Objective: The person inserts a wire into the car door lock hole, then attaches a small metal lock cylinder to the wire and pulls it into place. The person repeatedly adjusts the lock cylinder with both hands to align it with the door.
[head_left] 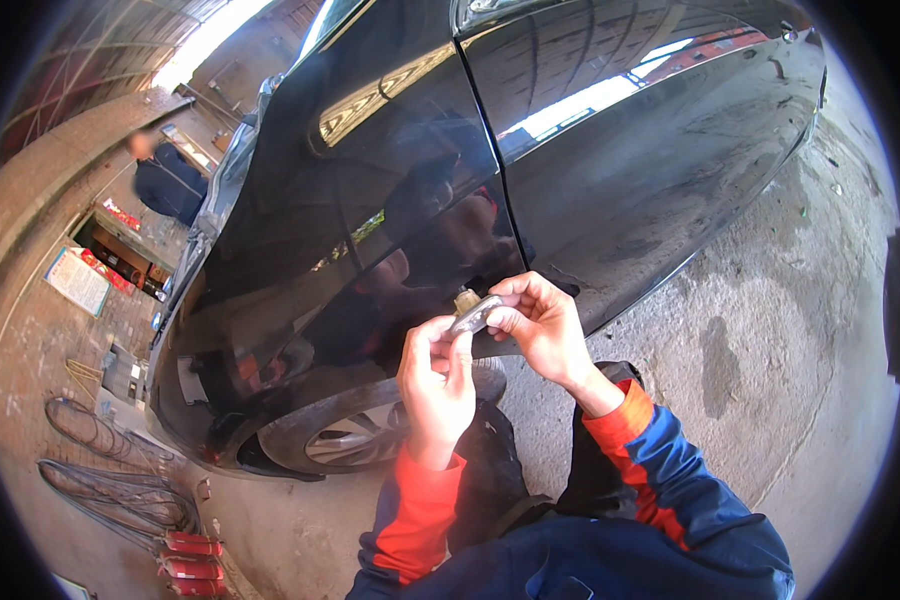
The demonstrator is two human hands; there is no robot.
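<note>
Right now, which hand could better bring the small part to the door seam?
Probably the right hand: it appears nearer the door seam than the left hand, though both hold the small part.

The person's own grips number two: one left grip (pixel 438 390) and one right grip (pixel 550 330). The sleeves (pixel 420 515) also number two, left and right. There is one small greyish part (pixel 477 314), counted with its yellowish end as a single piece. Of cars there is one, a black car (pixel 270 280), showing one wheel (pixel 355 440). One other person (pixel 170 185) is at the far left. Also left, there is one pale sheet (pixel 78 282). Nearer lie at least two coils of dark cable (pixel 130 510), and about three red cylinders (pixel 192 568), hard to separate exactly.
</note>
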